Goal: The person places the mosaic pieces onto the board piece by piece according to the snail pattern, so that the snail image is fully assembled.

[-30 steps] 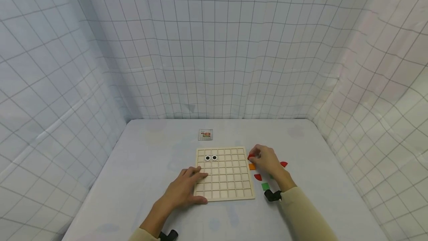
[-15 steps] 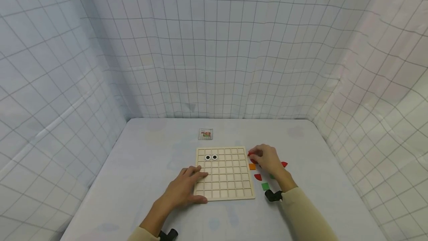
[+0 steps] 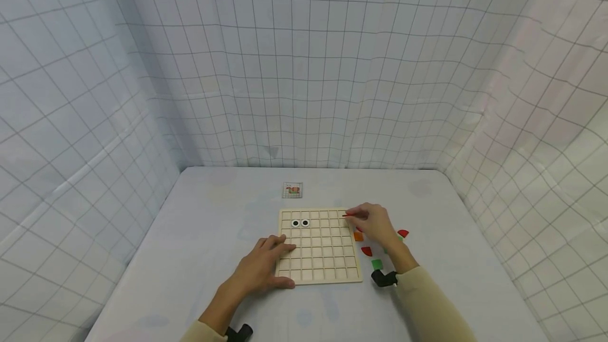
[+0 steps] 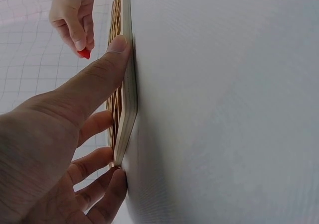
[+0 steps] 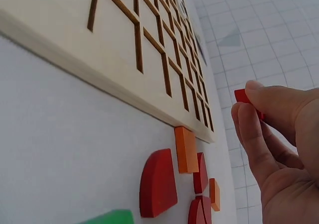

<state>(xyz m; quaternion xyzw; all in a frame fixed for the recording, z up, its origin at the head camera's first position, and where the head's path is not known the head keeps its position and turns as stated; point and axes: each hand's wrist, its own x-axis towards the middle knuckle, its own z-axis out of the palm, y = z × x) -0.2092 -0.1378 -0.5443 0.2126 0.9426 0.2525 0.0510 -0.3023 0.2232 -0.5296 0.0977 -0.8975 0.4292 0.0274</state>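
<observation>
Gridded wooden board (image 3: 328,252) lies flat near the middle of the white table (image 3: 223,199); the left hand (image 3: 261,265) rests spread at its left side, thumb on the near rim, fingertips over the left cells; the right hand (image 3: 372,223) pinches a red piece (image 5: 241,95) between thumb and fingers, raised near the board's far right corner, the piece partly hidden by the fingertips; a picture card (image 3: 292,190) lies beyond the far edge, apart from the board; red quarter-round pieces (image 5: 158,184) lie to the right; a green square (image 3: 377,264) lies near the right edge; an orange block (image 5: 187,149) lies just beside that edge; two white discs (image 3: 295,223) with black centres sit side by side in the second row from the far edge, toward the left.
</observation>
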